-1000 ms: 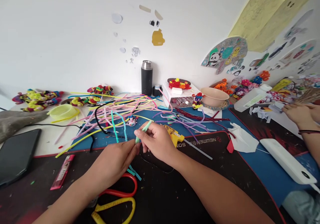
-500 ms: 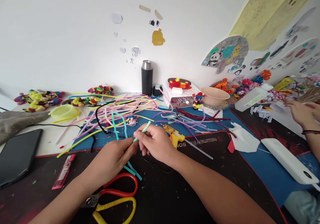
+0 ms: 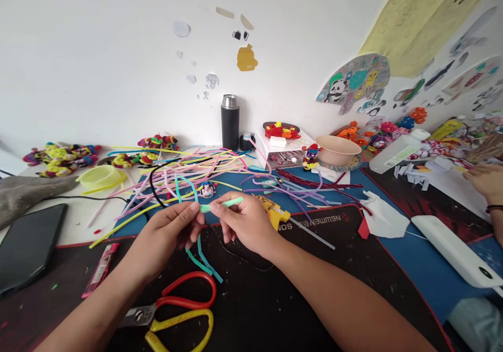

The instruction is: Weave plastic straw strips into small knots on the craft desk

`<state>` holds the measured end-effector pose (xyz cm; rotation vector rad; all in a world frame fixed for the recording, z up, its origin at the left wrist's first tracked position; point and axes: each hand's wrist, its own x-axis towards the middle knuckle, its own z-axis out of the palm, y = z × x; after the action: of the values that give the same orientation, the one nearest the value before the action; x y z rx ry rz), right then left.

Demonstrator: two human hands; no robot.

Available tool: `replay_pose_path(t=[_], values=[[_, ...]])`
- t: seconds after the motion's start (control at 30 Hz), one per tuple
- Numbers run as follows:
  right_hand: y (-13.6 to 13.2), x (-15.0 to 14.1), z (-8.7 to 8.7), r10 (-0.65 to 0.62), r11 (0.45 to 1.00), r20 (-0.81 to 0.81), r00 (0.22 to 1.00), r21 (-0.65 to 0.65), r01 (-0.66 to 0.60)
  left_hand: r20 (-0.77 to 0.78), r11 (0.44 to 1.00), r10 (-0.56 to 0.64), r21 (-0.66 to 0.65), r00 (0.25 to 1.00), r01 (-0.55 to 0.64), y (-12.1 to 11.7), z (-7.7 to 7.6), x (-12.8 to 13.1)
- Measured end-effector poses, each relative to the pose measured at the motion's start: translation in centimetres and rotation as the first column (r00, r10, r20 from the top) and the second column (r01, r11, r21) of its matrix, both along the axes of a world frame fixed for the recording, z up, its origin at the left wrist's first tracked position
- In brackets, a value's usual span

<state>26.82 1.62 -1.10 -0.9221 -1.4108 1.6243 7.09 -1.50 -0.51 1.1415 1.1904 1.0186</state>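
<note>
A short light-green pipe cleaner point(image 3: 205, 208) is stretched between my two hands above the dark mat. My left hand point(image 3: 173, 229) pinches its left end between thumb and forefinger. Farther along, my right hand point(image 3: 245, 221) grips it, and the free end pokes out past the fingers. Turquoise pipe cleaners point(image 3: 200, 252) lie under and behind my left hand, partly hidden by it. Scissors point(image 3: 186, 302) with one red and one yellow handle rest on the mat below, their blades partly covered by my left forearm. Just beyond my right hand lies a yellow glue gun point(image 3: 277, 211).
Piled pipe cleaners point(image 3: 192, 168) spread across the table's back, before a black thermos point(image 3: 230, 124). A phone point(image 3: 31, 244) lies left. At right are a beige bowl point(image 3: 338, 150), a white device point(image 3: 451, 250), a plastic bottle point(image 3: 398, 153) and another person's hand point(image 3: 485, 182).
My left hand has shifted up and left, away from my right hand, so more of the light-green pipe cleaner shows between them. The other person's hand has moved right.
</note>
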Motion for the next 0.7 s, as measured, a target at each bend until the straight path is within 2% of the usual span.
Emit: replay_pose_path(t=[0.17, 0.23, 0.33, 0.5, 0.7], values=[[-0.3, -0.1, 0.3, -0.087, 0.994, 0.002, 0.996, 0.072, 0.087, 0.281, 0.999, 0.037, 0.000, 0.959, -0.038, -0.3, 0.8, 0.7], [-0.3, -0.1, 0.4, -0.110, 0.991, -0.013, 0.994, 0.069, 0.111, 0.342, 0.998, 0.059, 0.009, 0.938, -0.066, -0.4, 1.2, 1.0], [-0.4, -0.3, 0.2, -0.103, 0.993, -0.012, 0.995, 0.060, 0.103, 0.371, 0.995, 0.104, -0.039, 0.923, -0.096, -0.5, 1.4, 1.4], [-0.6, -0.4, -0.6, -0.073, 0.995, -0.007, 0.997, 0.069, 0.073, 0.430, 0.978, 0.199, -0.140, 0.881, -0.153, 0.0, 0.9, 1.7], [-0.8, -0.3, -0.1, -0.027, 0.997, -0.021, 0.999, 0.073, 0.029, 0.395, 0.971, 0.240, -0.089, 0.887, -0.224, 0.5, 0.7, 0.8]])
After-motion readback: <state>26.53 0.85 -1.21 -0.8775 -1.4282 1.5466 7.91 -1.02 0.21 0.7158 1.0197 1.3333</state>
